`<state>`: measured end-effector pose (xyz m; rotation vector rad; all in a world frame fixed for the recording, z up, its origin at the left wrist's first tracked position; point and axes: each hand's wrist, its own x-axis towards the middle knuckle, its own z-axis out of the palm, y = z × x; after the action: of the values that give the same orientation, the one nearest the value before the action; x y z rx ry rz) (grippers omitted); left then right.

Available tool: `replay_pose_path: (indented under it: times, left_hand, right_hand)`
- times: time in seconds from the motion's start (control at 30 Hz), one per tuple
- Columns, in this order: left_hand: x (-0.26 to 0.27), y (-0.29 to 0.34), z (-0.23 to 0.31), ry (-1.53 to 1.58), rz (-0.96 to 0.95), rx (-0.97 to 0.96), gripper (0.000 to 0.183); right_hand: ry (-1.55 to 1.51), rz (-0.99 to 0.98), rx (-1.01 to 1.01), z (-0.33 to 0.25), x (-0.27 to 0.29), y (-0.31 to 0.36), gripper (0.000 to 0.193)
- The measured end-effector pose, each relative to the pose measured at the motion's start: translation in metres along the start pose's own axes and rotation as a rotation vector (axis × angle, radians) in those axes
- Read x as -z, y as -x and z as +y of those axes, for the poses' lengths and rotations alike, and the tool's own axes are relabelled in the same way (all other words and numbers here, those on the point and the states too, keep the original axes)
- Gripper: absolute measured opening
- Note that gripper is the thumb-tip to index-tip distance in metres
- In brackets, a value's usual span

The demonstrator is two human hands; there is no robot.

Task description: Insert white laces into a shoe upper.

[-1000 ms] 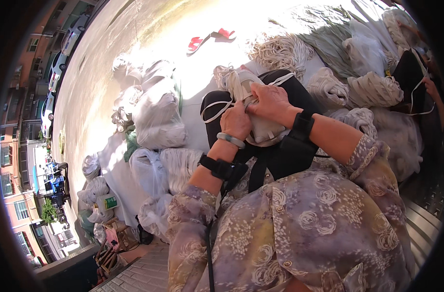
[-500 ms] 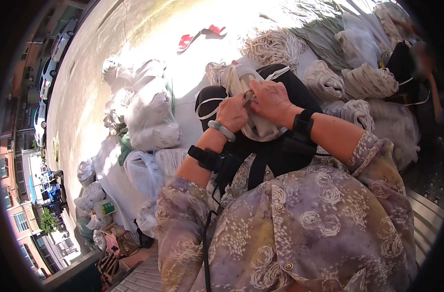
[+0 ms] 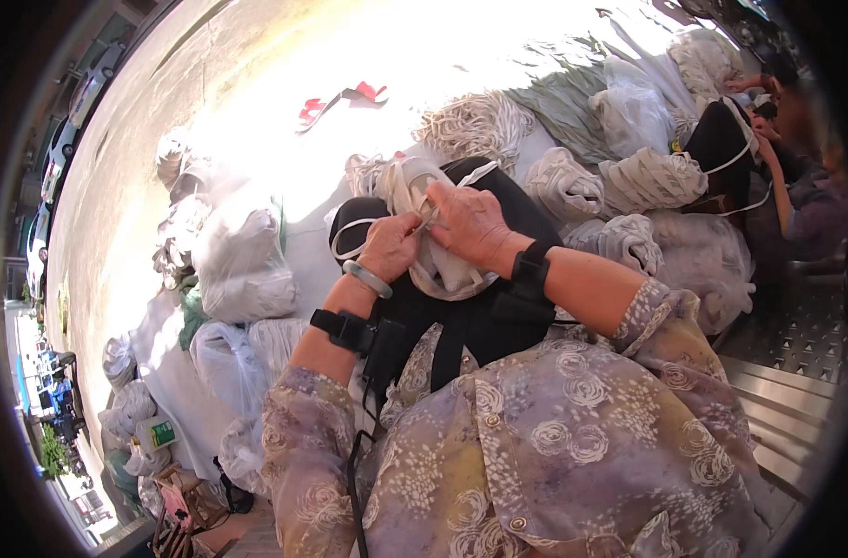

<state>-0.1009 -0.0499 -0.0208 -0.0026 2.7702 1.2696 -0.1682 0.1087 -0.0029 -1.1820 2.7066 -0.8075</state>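
Across my black-trousered lap lies a bundle of off-white fabric strap (image 3: 407,186), looped into a thick coil. My left hand (image 3: 391,245) is closed in a pinch at its near left side, its fingertips on a narrow white strap. Close beside it, my right hand (image 3: 470,223) bends over the bundle, thumb and fingers pressed together on the same strap. Exactly how the strap runs between the fingertips is hidden. One loose white loop (image 3: 337,240) curves out over my left knee, and a short strap end (image 3: 481,173) sticks out beyond my right hand.
Rolled white strap bundles (image 3: 652,179) lie to my right, near a co-worker's hand (image 3: 764,127). A loose strap heap (image 3: 475,128) and a green-grey sheet (image 3: 565,112) are ahead. Filled translucent bags (image 3: 247,270) stand left. Red-and-black sandals (image 3: 340,104) lie on the sunlit ground.
The whole scene has shifted left and slightly down in view, and more of the co-worker shows at the right. Both my hands keep their pinch on the strap at the bundle.
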Motion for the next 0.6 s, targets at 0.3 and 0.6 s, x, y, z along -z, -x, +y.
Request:
replay_pose_path:
  times: [0.3,0.6]
  left_hand:
    - [0.006,-0.005,-0.024,0.471,-0.109,0.084,0.016]
    - [0.012,0.012,0.012,0.277,-0.020,-0.006,0.017]
  right_hand:
    - [0.308,-0.009,0.401,-0.005,-0.024,-0.004,0.011]
    - [0.574,-0.158,0.427,-0.043,0.008,0.007,0.008]
